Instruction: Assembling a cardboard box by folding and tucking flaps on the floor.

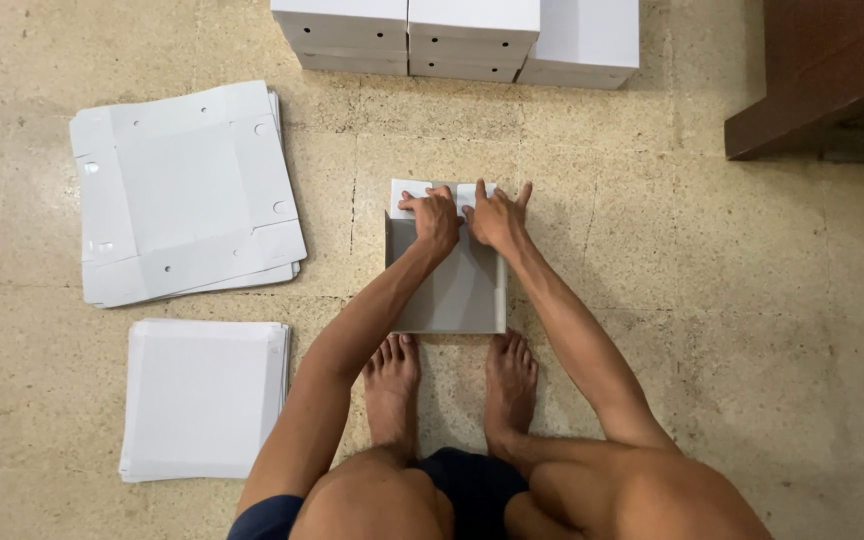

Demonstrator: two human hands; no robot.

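- The half-folded grey cardboard box (452, 290) lay on the floor (732, 330) just beyond the bare feet (452, 385).
- The left hand (434, 217) and right hand (495, 215) pressed flat, side by side, on the box's far flap, fingers spread rather than clamped.
- Plain white sheets (202, 398) lay at 9 o'clock, creased flat blanks (184, 192) at 10 o'clock.
- Finished white boxes (457, 35) stood at 12 o'clock.

Half-folded white box (449, 290) on floor, centre. Finished white boxes (457, 35) stacked along top edge. Flat punched white blanks (184, 190) upper left; plain white sheets (202, 398) below them.
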